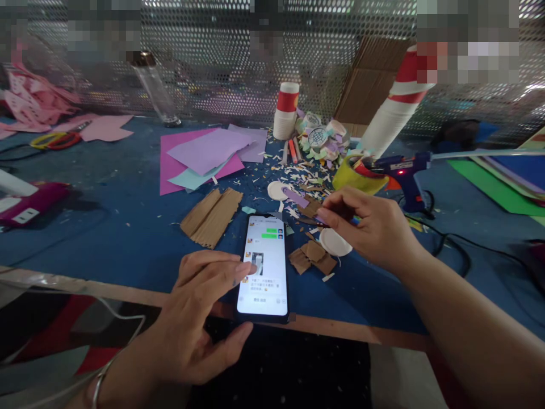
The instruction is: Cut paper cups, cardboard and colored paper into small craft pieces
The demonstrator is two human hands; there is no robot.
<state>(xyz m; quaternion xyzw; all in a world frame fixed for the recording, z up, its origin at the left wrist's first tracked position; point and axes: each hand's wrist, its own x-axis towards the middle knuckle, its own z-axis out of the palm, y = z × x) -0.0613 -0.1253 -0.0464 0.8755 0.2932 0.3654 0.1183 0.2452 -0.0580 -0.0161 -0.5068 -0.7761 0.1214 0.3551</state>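
Left hand: spread unclenched, fingertips over the lit phone at lower centre.
Blue tabletop: lay strewn with scraps mid-frame.
Perforated metal: ran across the top.
Right hand: pinched, right of centre; whether around anything, I couldn't tell.

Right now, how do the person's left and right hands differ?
The left hand is spread; the right hand has thumb and index finger pinched together. The left hand reaches over the smartphone; the right hand is near cardboard scraps. The left wrist wears a bracelet; the right wrist shows none. Both are ungloved.
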